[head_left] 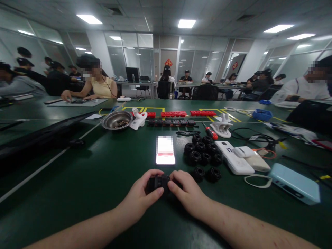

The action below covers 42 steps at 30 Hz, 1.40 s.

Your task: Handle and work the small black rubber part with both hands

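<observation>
Near the front of the green table, my left hand (150, 188) is closed around a small black ridged part (158, 181). My right hand (183, 185) has its thumb and fingers pressed on the right end of the same part. Its underside is hidden by my fingers. Just beyond my hands lies a phone (165, 159) with a lit screen. To the right sits a cluster of several black round parts with hollow centres (200, 147), resembling small knobbly tyres. Two similar black parts (199, 173) lie closer to my right hand.
A metal bowl (110, 121) holding small brassy pieces stands left of a white stand (139, 119). Red strips (173, 114) and a row of black blocks (172, 122) lie behind the phone. Rightward are a screwdriver (211, 132), white power bank (230, 159), and light-blue box (295, 183). People sit around.
</observation>
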Each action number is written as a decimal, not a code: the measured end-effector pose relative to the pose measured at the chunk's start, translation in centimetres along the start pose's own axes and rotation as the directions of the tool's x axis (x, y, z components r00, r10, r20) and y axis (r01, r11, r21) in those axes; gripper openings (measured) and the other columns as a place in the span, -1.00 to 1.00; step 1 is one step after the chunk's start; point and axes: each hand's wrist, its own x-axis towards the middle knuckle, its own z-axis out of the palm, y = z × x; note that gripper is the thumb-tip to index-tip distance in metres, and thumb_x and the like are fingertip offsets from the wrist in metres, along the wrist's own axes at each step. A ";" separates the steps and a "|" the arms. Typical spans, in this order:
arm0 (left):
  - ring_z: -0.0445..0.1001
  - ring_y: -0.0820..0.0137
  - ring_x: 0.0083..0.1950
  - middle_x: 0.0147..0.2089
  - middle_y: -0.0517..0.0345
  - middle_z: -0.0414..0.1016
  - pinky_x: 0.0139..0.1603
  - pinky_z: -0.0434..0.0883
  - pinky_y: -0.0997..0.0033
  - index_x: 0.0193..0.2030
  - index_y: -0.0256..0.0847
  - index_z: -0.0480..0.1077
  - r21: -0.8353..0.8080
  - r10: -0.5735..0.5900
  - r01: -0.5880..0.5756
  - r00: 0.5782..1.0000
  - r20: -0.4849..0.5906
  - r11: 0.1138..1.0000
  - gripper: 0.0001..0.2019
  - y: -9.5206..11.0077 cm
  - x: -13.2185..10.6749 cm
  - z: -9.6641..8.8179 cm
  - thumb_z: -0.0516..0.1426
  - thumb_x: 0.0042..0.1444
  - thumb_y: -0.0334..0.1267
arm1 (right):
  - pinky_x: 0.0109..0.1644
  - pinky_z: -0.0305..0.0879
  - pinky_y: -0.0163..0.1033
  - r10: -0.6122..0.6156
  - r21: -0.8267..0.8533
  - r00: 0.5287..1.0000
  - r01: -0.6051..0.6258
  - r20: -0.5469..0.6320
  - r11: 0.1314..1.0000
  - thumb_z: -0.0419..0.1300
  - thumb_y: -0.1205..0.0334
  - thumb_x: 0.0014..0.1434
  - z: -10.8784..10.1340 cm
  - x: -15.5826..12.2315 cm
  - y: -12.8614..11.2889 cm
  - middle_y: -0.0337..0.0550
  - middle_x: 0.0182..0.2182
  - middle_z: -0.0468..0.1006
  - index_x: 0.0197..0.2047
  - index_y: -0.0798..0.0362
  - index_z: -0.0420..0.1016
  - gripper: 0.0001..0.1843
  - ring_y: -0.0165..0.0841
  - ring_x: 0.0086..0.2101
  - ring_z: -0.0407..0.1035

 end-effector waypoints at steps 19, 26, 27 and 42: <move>0.35 0.30 -0.19 -0.16 0.11 0.38 -0.24 0.32 0.37 -0.07 -0.18 0.22 0.106 -0.042 0.043 0.999 -0.007 0.993 -0.60 0.0 0.1 -0.1 0.05 -0.02 -0.03 | -0.32 0.05 -0.26 -0.034 -0.056 0.998 0.037 0.043 0.998 0.01 0.11 0.17 0.1 0.0 -0.3 -0.31 -0.61 0.25 -0.60 0.08 0.21 -0.64 -0.42 -0.49 0.16; 0.37 0.39 -0.34 -0.29 0.17 0.34 -0.32 0.35 0.39 -0.17 -0.22 0.23 0.063 -0.075 0.071 0.995 0.061 0.995 -0.66 0.0 0.5 0.0 0.06 -0.01 -0.04 | -0.27 0.12 -0.28 -0.037 -0.013 0.999 0.037 -0.006 0.999 0.11 0.26 0.08 -0.2 -0.3 -0.8 -0.29 -0.51 0.33 -0.50 0.06 0.22 -0.83 -0.41 -0.42 0.22; 0.37 0.40 -0.36 -0.31 0.18 0.34 -0.33 0.34 0.40 -0.18 -0.22 0.23 0.056 -0.069 0.066 0.997 0.047 0.996 -0.67 0.0 0.6 0.0 0.05 0.00 -0.05 | -0.26 0.12 -0.27 -0.051 -0.007 0.999 0.051 -0.006 0.999 0.13 0.27 0.07 -0.3 -0.4 -0.9 -0.29 -0.49 0.33 -0.49 0.06 0.23 -0.85 -0.40 -0.41 0.22; 0.33 0.35 -0.28 -0.29 0.19 0.34 -0.31 0.30 0.40 -0.16 -0.18 0.26 0.075 0.021 -0.021 1.000 -0.001 0.997 -0.67 -0.4 0.0 0.0 0.09 -0.03 -0.06 | -0.32 0.08 -0.24 -0.029 -0.065 0.999 0.030 0.019 0.997 0.06 0.11 0.12 -0.1 -0.1 -0.4 -0.29 -0.56 0.29 -0.54 0.08 0.23 -0.71 -0.39 -0.46 0.19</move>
